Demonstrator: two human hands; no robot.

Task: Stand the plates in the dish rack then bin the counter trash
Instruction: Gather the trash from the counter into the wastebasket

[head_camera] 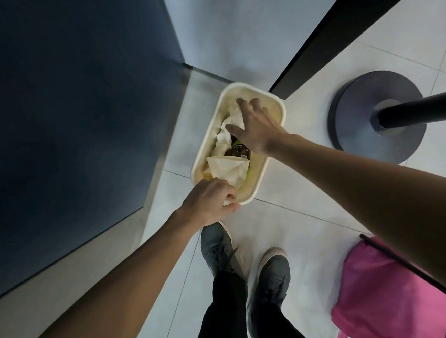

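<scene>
Our left hand (211,200) pinches a white napkin (227,169) over the near end of the cream bin (247,201) on the floor. Our right hand (256,129) hangs released, fingers spread, above crumpled tissue (232,114) inside.

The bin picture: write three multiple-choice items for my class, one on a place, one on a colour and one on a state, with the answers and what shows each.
1. Where does the bin stand?
A on a counter
B on the floor by the shoes
C in a sink

2. What colour is the bag?
A pink
B green
C yellow

3. What is the left hand doing?
A lying flat on the tiles
B pinching paper at the bin's near rim
C holding a plate

Answers: 1 B, tiles surround the bin; 2 A, the bag at lower right is pink; 3 B, curled fingers grip a white scrap.
</scene>
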